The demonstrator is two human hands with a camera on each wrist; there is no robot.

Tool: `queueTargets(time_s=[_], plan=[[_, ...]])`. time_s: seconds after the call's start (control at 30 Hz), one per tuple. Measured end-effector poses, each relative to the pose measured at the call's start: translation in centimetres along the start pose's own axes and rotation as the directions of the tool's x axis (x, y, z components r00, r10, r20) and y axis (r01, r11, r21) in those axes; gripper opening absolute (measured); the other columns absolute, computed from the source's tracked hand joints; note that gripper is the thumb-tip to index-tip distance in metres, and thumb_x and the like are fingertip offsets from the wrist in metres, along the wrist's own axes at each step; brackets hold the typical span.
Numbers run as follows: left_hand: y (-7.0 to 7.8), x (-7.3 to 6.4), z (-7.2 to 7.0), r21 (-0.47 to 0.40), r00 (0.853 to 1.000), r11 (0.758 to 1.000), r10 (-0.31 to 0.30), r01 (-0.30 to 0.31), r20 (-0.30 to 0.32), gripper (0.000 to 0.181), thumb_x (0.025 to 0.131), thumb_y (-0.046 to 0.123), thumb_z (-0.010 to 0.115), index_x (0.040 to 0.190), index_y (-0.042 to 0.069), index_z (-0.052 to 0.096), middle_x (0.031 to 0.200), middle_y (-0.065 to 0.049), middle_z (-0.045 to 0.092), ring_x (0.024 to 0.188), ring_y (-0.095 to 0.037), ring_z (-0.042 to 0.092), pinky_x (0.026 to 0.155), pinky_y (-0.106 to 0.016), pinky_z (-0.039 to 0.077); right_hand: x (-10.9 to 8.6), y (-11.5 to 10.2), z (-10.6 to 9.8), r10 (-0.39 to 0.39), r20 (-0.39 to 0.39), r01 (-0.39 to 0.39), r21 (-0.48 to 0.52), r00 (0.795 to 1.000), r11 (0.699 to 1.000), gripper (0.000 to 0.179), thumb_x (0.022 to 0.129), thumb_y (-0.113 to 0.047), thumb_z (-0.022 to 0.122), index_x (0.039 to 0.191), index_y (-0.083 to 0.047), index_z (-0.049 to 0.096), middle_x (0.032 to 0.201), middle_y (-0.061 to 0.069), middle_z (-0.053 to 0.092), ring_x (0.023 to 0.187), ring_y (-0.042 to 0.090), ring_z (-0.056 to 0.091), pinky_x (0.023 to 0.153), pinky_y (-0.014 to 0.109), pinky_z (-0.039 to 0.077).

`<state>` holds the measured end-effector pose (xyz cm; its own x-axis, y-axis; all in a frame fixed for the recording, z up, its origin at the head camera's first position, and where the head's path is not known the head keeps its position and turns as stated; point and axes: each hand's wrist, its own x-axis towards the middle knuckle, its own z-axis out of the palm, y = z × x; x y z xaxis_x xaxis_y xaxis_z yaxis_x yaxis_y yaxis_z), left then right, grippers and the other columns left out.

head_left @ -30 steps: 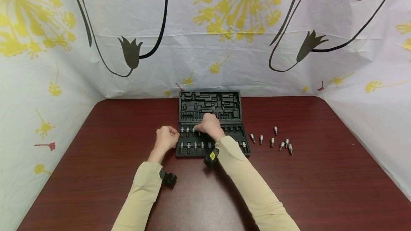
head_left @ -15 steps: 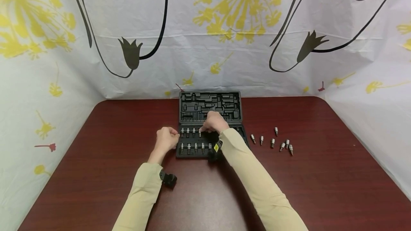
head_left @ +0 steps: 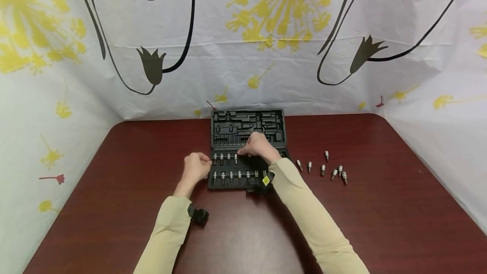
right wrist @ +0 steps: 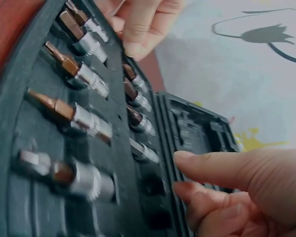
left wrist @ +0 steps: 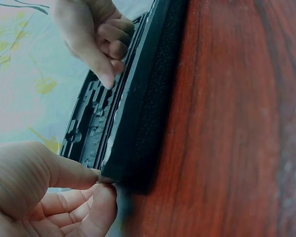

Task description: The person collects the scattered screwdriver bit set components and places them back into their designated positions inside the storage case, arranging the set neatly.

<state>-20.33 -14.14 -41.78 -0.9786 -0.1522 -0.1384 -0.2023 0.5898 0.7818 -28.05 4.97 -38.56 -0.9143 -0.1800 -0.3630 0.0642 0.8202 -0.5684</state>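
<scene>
A black socket-set case [head_left: 224, 186] lies unfolded on the table. Metal bit sockets fill slots in its front half. At the tray's left edge, my left hand [head_left: 195, 168] pinches the case's edge between thumb and forefinger, as the left wrist view [left wrist: 54, 187] also shows. Over the upper row is my right hand [head_left: 258, 146], with thumb and forefinger apart and nothing between them. Just left of its fingertips, a bit socket [head_left: 236, 158] sits in the upper row; the right wrist view shows vacant slots beside this bit socket [right wrist: 144, 150]. My right hand and sleeve hide the tray's right part.
Several loose bit sockets [head_left: 322, 170] lie on the dark red table [head_left: 380, 215] to the right of the case. The moulded lid [head_left: 274, 138] lies back toward a patterned cloth wall [head_left: 213, 71].
My right hand has let go of the bit socket in the upper row and moved slightly right. My left hand stays at the case's left edge.
</scene>
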Motion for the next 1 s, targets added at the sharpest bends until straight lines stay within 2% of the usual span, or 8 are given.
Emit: queueTargets(time_s=[0.1, 0.27, 0.5, 0.8, 1.0], plan=[[-0.2, 0.0, 0.0, 0.0, 1.0, 1.0, -0.003, 0.003, -0.003, 0.011, 0.088, 0.004, 0.06, 0.092, -0.005, 0.064, 0.084, -0.019, 0.068, 0.05, -0.017, 0.059, 0.049, -0.03, 0.052, -0.5, 0.7, -0.7, -0.019, -0.028, 0.02, 0.023, 0.999, 1.0, 0.047, 0.08, -0.027, 0.075, 0.044, -0.012, 0.048, 0.05, 0.006, 0.056, 0.038, 0.012, 0.036, 0.046, 0.026, 0.035], [-0.4, 0.1, 0.0, 0.003, 1.0, 1.0, 0.006, -0.006, -0.005, 0.012, 0.088, 0.005, 0.061, 0.092, -0.006, 0.064, 0.084, -0.019, 0.067, 0.051, -0.017, 0.06, 0.05, -0.031, 0.052, -1.4, 2.0, -1.9, -0.022, -0.043, 0.025, 0.073, 0.999, 0.997, 0.042, 0.082, -0.028, 0.073, 0.049, -0.011, 0.053, 0.055, 0.008, 0.059, 0.041, 0.012, 0.034, 0.049, 0.026, 0.034], [-0.5, 0.0, -0.1, 0.002, 1.0, 1.0, 0.016, -0.016, 0.0, 0.013, 0.089, 0.006, 0.06, 0.093, -0.006, 0.064, 0.086, -0.021, 0.067, 0.051, -0.016, 0.06, 0.051, -0.032, 0.052, -2.5, 3.4, -3.1, -0.03, -0.069, 0.041, 0.15, 0.997, 0.988, 0.035, 0.085, -0.028, 0.07, 0.063, -0.002, 0.063, 0.062, 0.012, 0.061, 0.046, 0.012, 0.036, 0.05, 0.027, 0.034], [-0.3, -0.1, -0.1, 0.004, 1.0, 1.0, 0.023, -0.023, -0.002, 0.013, 0.088, 0.005, 0.06, 0.093, -0.006, 0.064, 0.085, -0.02, 0.067, 0.05, -0.015, 0.059, 0.05, -0.031, 0.052, -3.9, 5.3, -4.9, 0.001, -0.111, 0.015, 0.15, 0.994, 0.989, 0.035, 0.087, -0.031, 0.067, 0.066, -0.003, 0.062, 0.063, 0.01, 0.06, 0.05, 0.014, 0.039, 0.057, 0.03, 0.037], [-0.2, 0.0, -0.1, 0.001, 1.0, 1.0, 0.016, -0.016, -0.001, 0.012, 0.088, 0.004, 0.06, 0.092, -0.006, 0.064, 0.082, -0.019, 0.067, 0.049, -0.015, 0.058, 0.049, -0.03, 0.052, -4.7, 7.1, -6.4, -0.008, -0.126, 0.031, 0.177, 0.992, 0.984, 0.037, 0.089, -0.033, 0.064, 0.079, 0.003, 0.067, 0.063, 0.009, 0.06, 0.047, 0.012, 0.035, 0.051, 0.029, 0.035]])
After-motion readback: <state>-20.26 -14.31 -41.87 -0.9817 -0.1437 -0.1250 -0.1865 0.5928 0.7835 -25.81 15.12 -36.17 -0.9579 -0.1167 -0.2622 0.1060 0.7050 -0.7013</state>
